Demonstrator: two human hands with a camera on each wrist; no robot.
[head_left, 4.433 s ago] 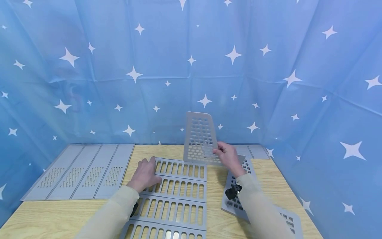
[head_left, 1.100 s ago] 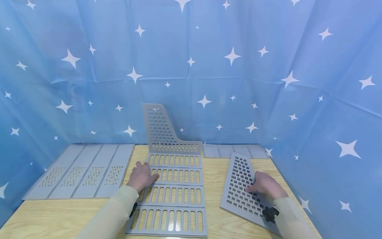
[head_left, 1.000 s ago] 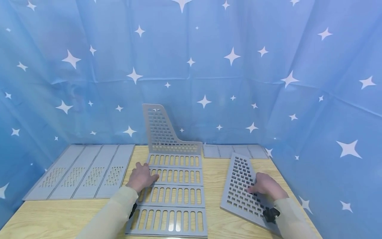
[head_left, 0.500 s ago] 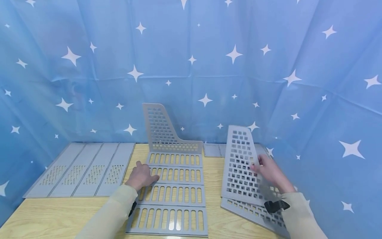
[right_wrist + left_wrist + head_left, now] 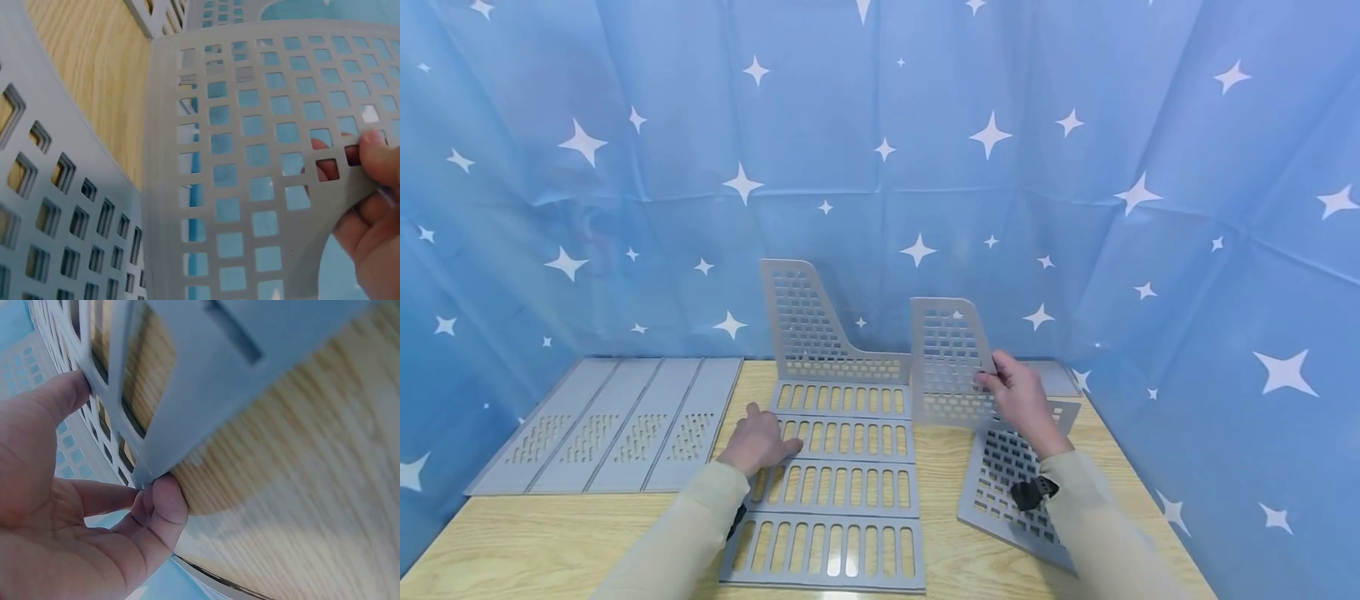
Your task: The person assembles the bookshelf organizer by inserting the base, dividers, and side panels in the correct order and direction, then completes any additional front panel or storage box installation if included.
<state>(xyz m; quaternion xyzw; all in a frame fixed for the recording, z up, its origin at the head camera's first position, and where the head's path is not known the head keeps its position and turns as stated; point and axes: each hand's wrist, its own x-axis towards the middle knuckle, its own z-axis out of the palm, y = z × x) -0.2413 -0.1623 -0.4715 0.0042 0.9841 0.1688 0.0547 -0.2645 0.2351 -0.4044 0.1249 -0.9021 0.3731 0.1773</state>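
My left hand [image 5: 758, 442] grips the left edge of a flat grey slotted panel [image 5: 835, 509]; in the left wrist view the thumb lies on its bars and the fingers curl at the edge. An L-shaped perforated panel [image 5: 811, 333] stands upright along the slotted panel's far end. Between thumb and fingers, my right hand [image 5: 1022, 400] pinches a second L-shaped perforated panel [image 5: 300, 237]. It is held upright, just right of the slotted panel's far end. Beneath the right forearm lies a stack of similar perforated panels [image 5: 1000, 500], partly hidden.
Grey panels [image 5: 632, 392] with small holes lie side by side at the left of the wooden table [image 5: 572, 542]. Small grey panels [image 5: 1054, 379] lie at the back right, partly covered by the held one. A blue starred curtain [image 5: 700, 167] hangs behind.
One L-shaped panel came to stand at the far end. My right hand then lifted another from the stack and moved it left and away. The left hand stays at the slotted panel.
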